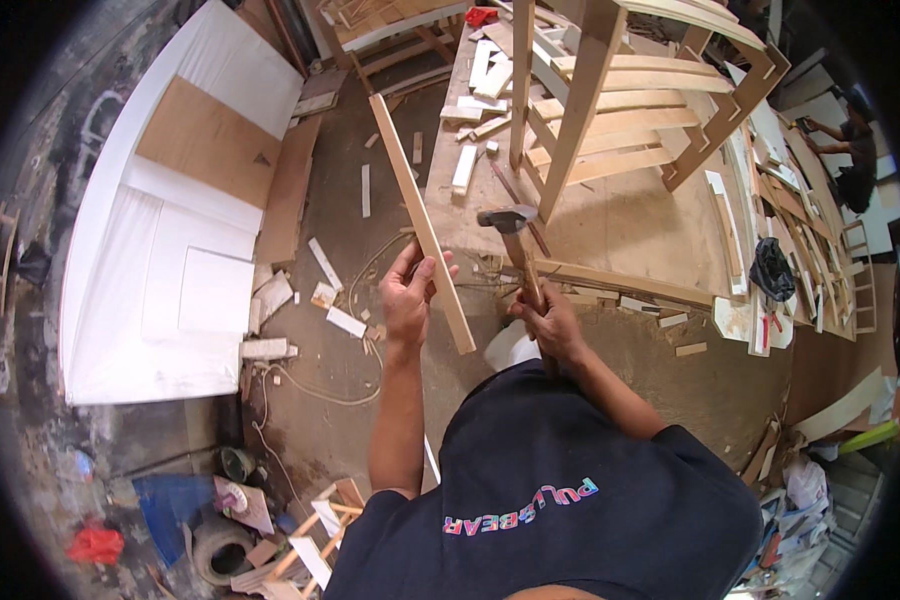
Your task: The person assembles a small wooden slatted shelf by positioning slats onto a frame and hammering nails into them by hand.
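Note:
My left hand [408,293] is closed around a long, narrow strip of pale wood [420,215], gripping it below its middle. The strip slants, its far end up and to the left. In my right hand [550,322] is a hammer [519,240], held by its wooden handle with the dark metal head up. Just beyond the hammer lies a low wooden worktable [630,240]. On it stands a wooden frame [590,110] with upright posts and several slats across.
Wood offcuts [490,80] lie along the table's left side. A large white panel [195,250] leans at the left wall. Scraps and a cord [350,402] are on the floor. At the right are stacked boards [805,220], a black bag [772,270] and another person [855,145].

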A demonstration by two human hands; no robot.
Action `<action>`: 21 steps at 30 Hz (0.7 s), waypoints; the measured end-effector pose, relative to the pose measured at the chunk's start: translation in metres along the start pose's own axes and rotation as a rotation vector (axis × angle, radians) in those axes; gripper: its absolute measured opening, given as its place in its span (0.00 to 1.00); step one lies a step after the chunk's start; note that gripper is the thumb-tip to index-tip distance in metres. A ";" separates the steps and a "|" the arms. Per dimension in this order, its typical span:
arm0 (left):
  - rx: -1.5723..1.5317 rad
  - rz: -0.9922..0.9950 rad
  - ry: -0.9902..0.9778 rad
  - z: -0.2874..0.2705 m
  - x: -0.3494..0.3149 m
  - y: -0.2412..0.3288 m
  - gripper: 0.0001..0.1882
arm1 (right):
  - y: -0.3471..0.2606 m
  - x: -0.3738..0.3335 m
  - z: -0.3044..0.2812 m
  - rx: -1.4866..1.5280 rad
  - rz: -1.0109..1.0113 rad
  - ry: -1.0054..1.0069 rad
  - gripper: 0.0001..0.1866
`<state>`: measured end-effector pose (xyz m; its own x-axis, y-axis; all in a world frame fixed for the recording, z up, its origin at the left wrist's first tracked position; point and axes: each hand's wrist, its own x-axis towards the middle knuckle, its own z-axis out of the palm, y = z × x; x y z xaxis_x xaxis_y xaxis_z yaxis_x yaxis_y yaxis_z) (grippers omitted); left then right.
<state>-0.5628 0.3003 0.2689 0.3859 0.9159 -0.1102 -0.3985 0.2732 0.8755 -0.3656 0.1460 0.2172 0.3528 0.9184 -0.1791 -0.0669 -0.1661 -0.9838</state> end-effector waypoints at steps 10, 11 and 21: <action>-0.059 -0.022 -0.136 -0.005 0.172 0.021 0.23 | -0.062 0.142 0.082 0.257 -0.096 0.050 0.17; -0.042 -0.032 -0.153 -0.006 0.189 0.022 0.23 | -0.063 0.164 0.083 0.196 -0.094 0.064 0.18; 0.153 -0.111 -0.588 -0.016 0.321 0.028 0.24 | -0.068 0.245 0.149 -0.008 -0.119 0.503 0.29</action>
<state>-0.4639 0.6064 0.2507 0.8295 0.5574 0.0353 -0.2230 0.2725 0.9359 -0.4136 0.4356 0.2410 0.7629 0.6451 -0.0427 0.0077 -0.0751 -0.9971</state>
